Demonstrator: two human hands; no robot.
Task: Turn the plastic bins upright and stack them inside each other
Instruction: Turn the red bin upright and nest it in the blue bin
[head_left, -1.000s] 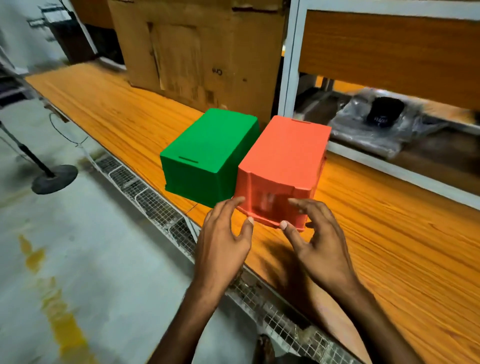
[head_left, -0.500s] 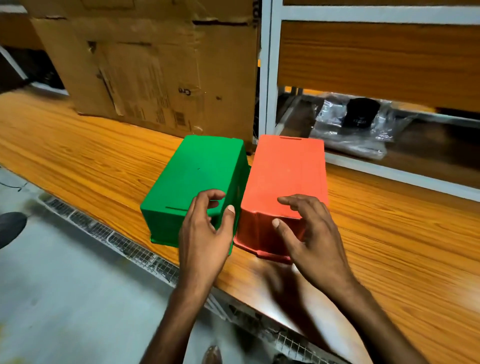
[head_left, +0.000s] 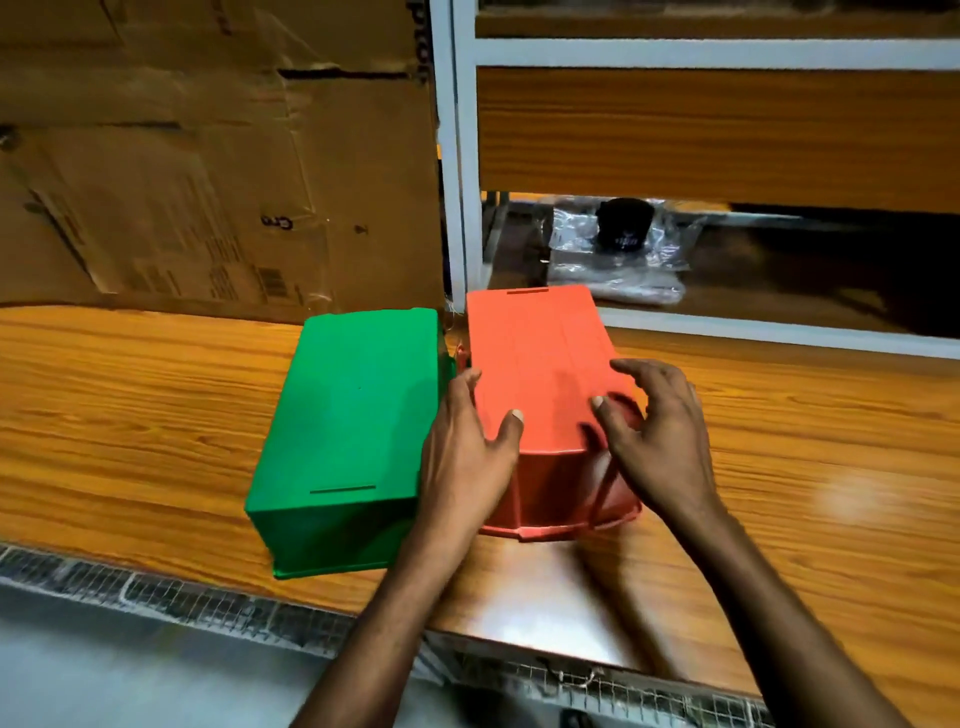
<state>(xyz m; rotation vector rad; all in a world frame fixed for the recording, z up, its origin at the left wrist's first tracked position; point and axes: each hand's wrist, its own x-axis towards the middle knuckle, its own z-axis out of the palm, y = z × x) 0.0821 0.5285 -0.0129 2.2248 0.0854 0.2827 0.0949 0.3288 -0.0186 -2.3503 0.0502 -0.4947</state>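
A wood-grain laminate tabletop (head_left: 156, 415), glossy enough to throw back a pale glare near the right, runs across the view; along its near edge sits a strip of wire mesh (head_left: 182, 603), and below that lies a grey floor (head_left: 104, 675). A creased cardboard box (head_left: 208, 156) with printed labels stands at the back left, beside a white metal shelf frame (head_left: 460, 156) holding wood-toned panels. On the lower shelf lies a crinkled clear plastic bag (head_left: 613, 280) with a round black object (head_left: 623, 228) on it. Two smooth, rectangular plastic bins lie upside down on the tabletop, flat bases up, sides almost touching: the green bin (head_left: 353, 415) on the left, the orange bin (head_left: 540, 364) on the right, each with a narrow slot in its base. The left hand (head_left: 462, 457) grips the orange bin's left edge, fingers (head_left: 462, 379) together down the gap between the bins, thumb on the base. The right hand (head_left: 660, 441) curls its fingers (head_left: 639, 371) over the right edge, thumb on top.
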